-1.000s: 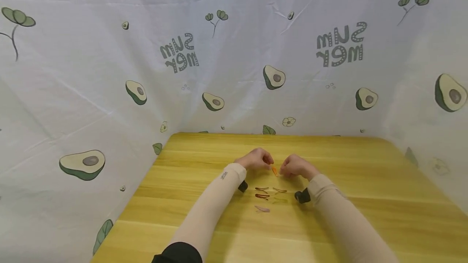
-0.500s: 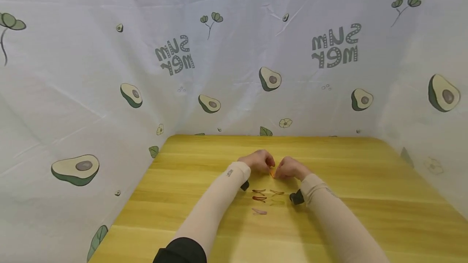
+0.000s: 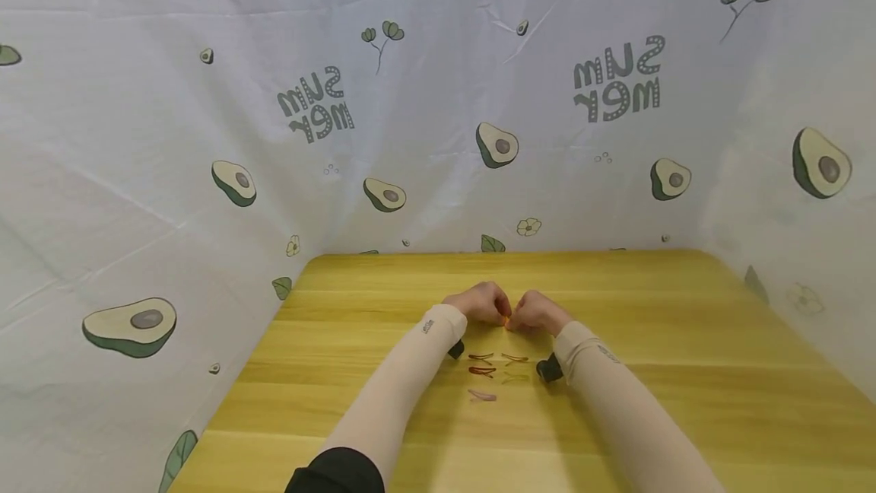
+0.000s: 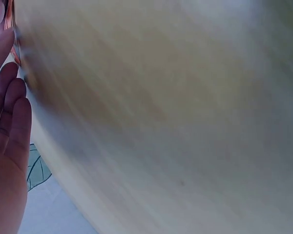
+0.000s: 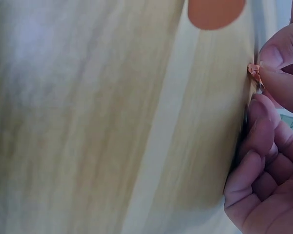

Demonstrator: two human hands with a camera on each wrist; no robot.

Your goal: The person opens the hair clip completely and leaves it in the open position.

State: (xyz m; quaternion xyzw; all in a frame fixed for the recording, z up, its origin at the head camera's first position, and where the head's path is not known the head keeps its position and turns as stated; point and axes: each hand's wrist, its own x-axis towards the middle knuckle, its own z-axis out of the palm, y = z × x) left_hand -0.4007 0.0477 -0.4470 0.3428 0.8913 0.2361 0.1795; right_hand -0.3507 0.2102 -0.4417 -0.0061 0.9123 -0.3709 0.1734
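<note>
Near the middle of the wooden table, a small orange hair clip point(image 3: 506, 322) is between the two hands. My left hand point(image 3: 482, 303) pinches it from the left; in the left wrist view the clip point(image 4: 13, 41) shows as a thin strip at the fingertips. My right hand point(image 3: 540, 312) pinches it from the right. In the right wrist view, a fingertip and thumb press together on the clip's end point(image 5: 254, 71), while the other fingers curl below. Most of the clip is hidden by fingers.
Nearer the body lie several more hair clips: brown point(image 3: 481, 358), light brown point(image 3: 515, 358), dark red point(image 3: 482, 372), yellow point(image 3: 515, 377) and pink point(image 3: 482, 395). A printed avocado curtain point(image 3: 438, 112) surrounds the table point(image 3: 650, 310). An unidentified orange rounded shape point(image 5: 216, 12) tops the right wrist view.
My right hand has moved left to meet the left hand at the orange hair clip, which it now pinches. The left hand stays nearly in place, and the other clips lie unmoved.
</note>
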